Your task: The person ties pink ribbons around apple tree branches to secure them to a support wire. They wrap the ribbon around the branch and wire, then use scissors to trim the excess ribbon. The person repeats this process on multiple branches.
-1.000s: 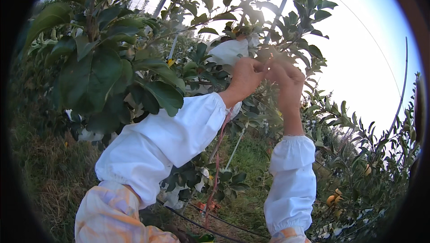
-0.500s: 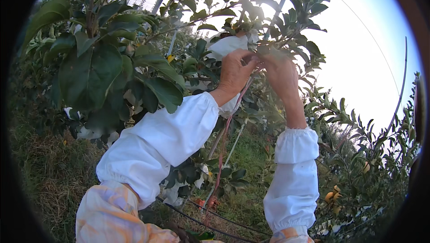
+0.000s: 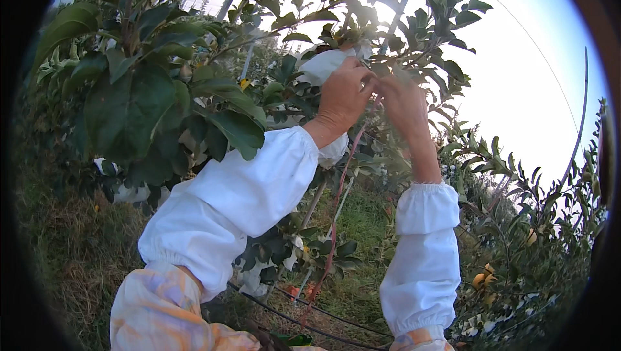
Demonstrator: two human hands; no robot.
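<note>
Both hands up in a fruit tree, working a white paper bag (image 3: 323,65) on a branch near top centre. Left hand (image 3: 343,95) has its fingers closed around the bag's right side, pinching the paper. Right hand (image 3: 402,100) is just beside it, touching at the fingertips; whether those fingers are pressed together on the bag's edge or spread, cannot tell, leaves and glare hide them. White sleeve covers (image 3: 226,202) on both forearms. 1 red string (image 3: 336,215) hangs below the hands. More white bags (image 3: 116,189) low left, orange fruit (image 3: 482,280) lower right. To do it well: keep the paper gathered tight, steady the branch, avoid tearing leaves.
</note>
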